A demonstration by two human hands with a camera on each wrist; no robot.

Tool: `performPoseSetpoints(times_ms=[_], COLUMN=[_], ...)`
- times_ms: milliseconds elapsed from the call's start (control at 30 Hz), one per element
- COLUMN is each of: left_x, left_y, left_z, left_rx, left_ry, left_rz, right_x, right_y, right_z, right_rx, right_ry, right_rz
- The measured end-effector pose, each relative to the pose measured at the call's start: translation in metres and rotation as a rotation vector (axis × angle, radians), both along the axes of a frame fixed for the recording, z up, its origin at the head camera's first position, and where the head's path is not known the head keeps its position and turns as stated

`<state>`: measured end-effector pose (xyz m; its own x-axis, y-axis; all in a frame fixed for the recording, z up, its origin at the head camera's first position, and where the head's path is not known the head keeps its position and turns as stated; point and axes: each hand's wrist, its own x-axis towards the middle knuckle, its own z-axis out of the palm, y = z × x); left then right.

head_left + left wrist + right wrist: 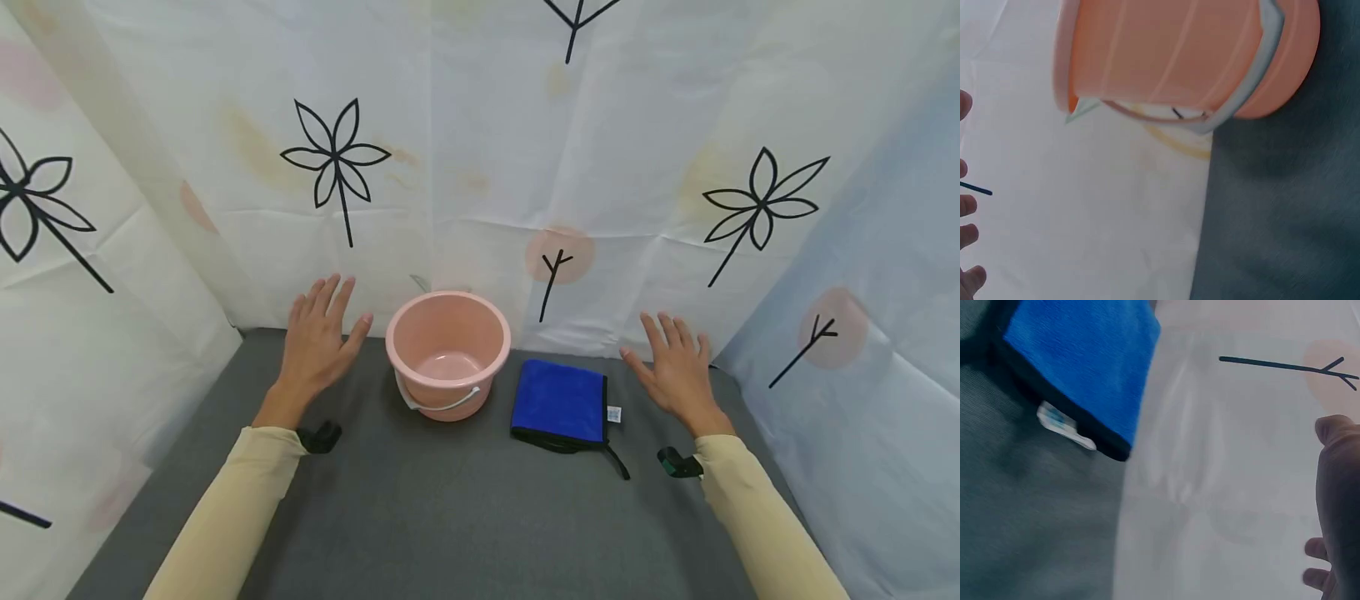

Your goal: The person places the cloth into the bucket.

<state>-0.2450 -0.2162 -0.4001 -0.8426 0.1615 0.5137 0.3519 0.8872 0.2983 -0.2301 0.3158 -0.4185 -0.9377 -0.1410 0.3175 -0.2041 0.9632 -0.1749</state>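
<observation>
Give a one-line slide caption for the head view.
Open left hand and right hand flank a pink bucket and folded blue cloth.

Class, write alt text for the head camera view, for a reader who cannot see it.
Two open hands hover over a grey table, the left hand beside a pink bucket and the right hand beside a folded blue cloth. Neither hand touches anything; white sheets printed with black flowers hang behind.

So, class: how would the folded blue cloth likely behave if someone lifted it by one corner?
The blue cloth looks soft and plush, so it would probably droop and unfold rather than stay flat. It seems light for its size. Its fuzzy surface should grip well, not slip.
</observation>
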Motion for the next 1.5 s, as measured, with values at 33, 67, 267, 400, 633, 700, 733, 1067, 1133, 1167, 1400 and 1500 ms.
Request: performPoseSetpoints(times_ms=[33,67,267,400,633,700,733,1067,1133,1167,1400,1500], left_x=[0.001,0.003,0.01,0.013,0.013,0.013,0.012,0.011,0.01,0.01,0.01,0.01], left_y=[0.001,0.003,0.014,0.022,0.035,0.036,0.037,0.04,0.04,0.04,0.041,0.041], left_z=[-0.002,-0.005,-0.017,-0.029,-0.042,-0.045,-0.047,-0.059,-0.061,-0.062,-0.064,-0.065], left_rx=[0.032,0.067,0.294,0.462,0.685,0.716,0.727,0.827,0.841,0.848,0.864,0.864], left_ry=[0.004,0.008,-0.106,-0.239,-0.389,-0.408,-0.413,-0.424,-0.425,-0.425,-0.428,-0.42], left_rz=[-0.016,-0.036,-0.137,-0.214,-0.356,-0.396,-0.415,-0.502,-0.502,-0.503,-0.516,-0.515], right_x=[0.001,0.002,0.007,0.01,0.013,0.013,0.013,0.004,0.003,0.003,0.005,0.008], right_y=[0.0,-0.001,-0.007,-0.013,-0.027,-0.03,-0.031,-0.028,-0.027,-0.028,-0.033,-0.035], right_z=[-0.003,-0.007,-0.028,-0.045,-0.07,-0.075,-0.077,-0.1,-0.102,-0.102,-0.101,-0.101], right_rx=[-0.011,-0.028,-0.185,-0.27,-0.355,-0.355,-0.355,-0.298,-0.308,-0.309,-0.361,-0.406], right_ry=[-0.011,-0.029,-0.259,-0.377,-0.385,-0.395,-0.402,-0.464,-0.462,-0.46,-0.442,-0.434], right_rz=[0.005,0.011,0.066,0.074,0.15,0.17,0.177,0.174,0.17,0.17,0.176,0.193])
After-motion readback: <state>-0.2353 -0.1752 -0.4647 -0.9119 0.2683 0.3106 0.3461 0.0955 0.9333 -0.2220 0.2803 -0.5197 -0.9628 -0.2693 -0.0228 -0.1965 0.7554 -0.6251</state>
